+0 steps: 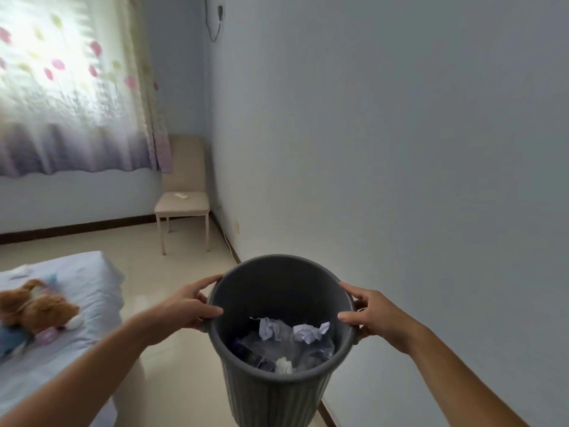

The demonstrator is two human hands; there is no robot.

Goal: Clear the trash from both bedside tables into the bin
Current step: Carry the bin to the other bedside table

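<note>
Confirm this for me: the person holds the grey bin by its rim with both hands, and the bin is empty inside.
Not quite. Both the left hand and the right hand do grip the grey bin at its rim, but it is not empty: the head view shows crumpled paper and clear plastic wrapping lying inside it.

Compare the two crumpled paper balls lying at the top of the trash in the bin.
The left paper ball looks pale lavender and stands taller than wide; the right paper ball is whiter and spreads sideways. The left one lies nearer the bin's middle, the right one nearer its right wall. Both are crumpled paper resting on clear plastic wrapping inside the grey bin.
</note>
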